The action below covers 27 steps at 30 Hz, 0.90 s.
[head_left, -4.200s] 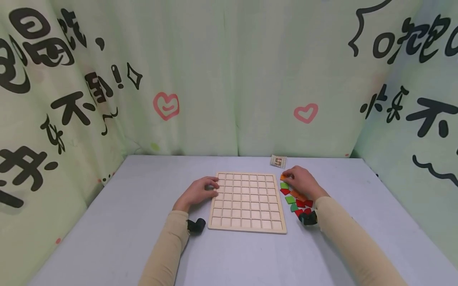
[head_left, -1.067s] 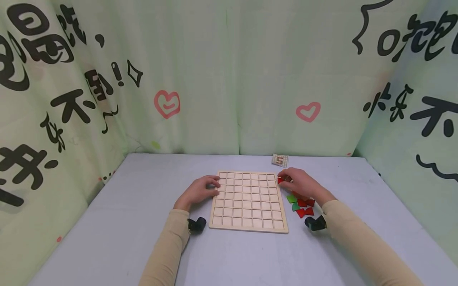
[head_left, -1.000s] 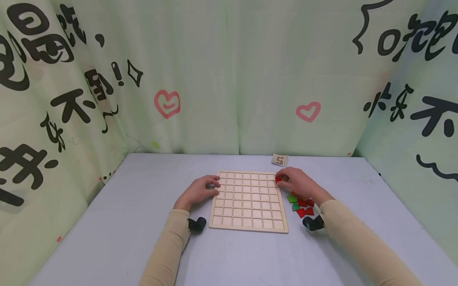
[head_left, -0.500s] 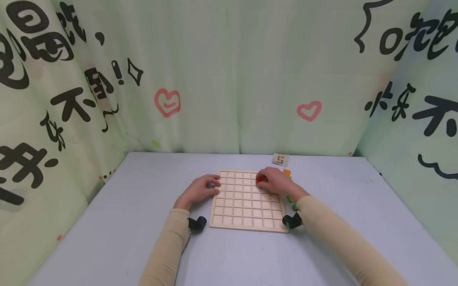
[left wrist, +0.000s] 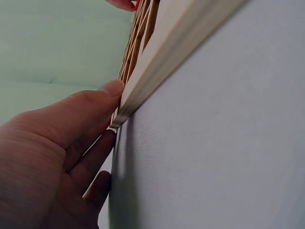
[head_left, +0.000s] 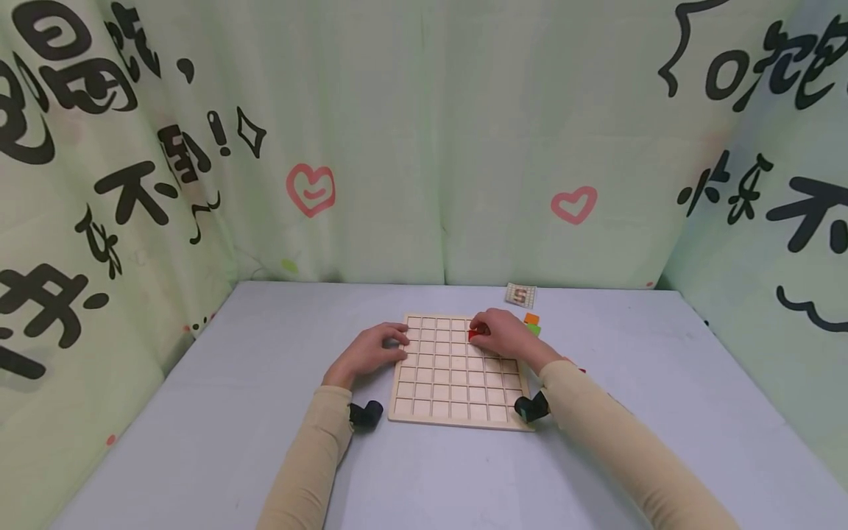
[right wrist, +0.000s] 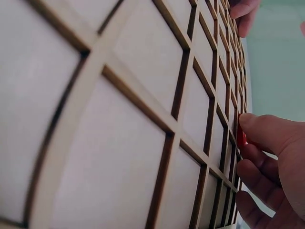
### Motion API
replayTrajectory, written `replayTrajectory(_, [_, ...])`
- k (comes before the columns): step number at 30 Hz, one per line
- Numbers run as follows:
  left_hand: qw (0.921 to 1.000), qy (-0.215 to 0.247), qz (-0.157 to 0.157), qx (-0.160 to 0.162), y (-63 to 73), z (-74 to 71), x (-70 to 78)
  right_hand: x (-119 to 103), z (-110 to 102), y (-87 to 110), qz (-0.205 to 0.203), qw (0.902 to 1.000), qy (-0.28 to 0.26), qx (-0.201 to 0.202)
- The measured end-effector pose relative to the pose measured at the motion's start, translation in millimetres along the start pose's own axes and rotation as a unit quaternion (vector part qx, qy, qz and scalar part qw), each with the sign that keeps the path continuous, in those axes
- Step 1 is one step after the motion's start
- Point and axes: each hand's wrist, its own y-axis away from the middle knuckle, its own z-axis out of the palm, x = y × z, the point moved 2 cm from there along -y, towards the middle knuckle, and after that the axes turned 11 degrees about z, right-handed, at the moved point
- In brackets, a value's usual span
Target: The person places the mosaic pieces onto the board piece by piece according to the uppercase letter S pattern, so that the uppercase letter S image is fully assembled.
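Note:
A square wooden grid board point(head_left: 457, 383) lies flat on the white table. My right hand point(head_left: 506, 335) is over its upper right part and pinches a small red tile point(head_left: 473, 333) between thumb and fingers. In the right wrist view, that red tile point(right wrist: 241, 136) sits right at the grid, with the thumb on it. My left hand point(head_left: 367, 352) rests along the board's left edge, fingers loosely extended. Seen from the left wrist, the thumb point(left wrist: 112, 89) touches the wooden rim point(left wrist: 157, 59) and the other fingers lie beside the edge.
To the right of the board lie an orange tile point(head_left: 531, 319) and a light green tile point(head_left: 534, 329). More tiles are mostly hidden under the right forearm point(head_left: 596, 412). A small patterned card point(head_left: 520, 295) lies near the table's far edge, before a light green curtain point(head_left: 371, 243).
My right hand has picked up tiles right of the board and carried a red one leftward onto the grid, slowing there over the last half second. My left hand has stayed at the board's edge.

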Motion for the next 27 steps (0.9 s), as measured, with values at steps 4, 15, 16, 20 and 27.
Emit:
replayTrajectory(4, [1.0,0.003,0.002,0.001,-0.4,-0.2,-1.1,0.2,-0.4,-0.4,0.008,0.9999,-0.011,-0.004])
replayTrajectory(15, [1.0,0.005,-0.003,-0.001,-0.2,0.8,-0.4,1.7,2.3,-0.5,0.006,0.9999,-0.015,-0.003])
replayTrajectory(16, [1.0,0.004,-0.002,-0.001,-0.4,0.9,-0.4,2.0,2.1,-0.5,0.005,0.9999,-0.016,-0.003])
replayTrajectory(20, [1.0,0.003,0.003,0.001,-0.7,1.1,-1.0,2.2,2.1,-0.9,-0.002,0.9999,-0.017,-0.002])
replayTrajectory(27, [1.0,0.002,0.0,0.0,-1.1,1.5,-2.4,3.3,3.4,-1.5,-0.004,0.9998,-0.019,0.002])
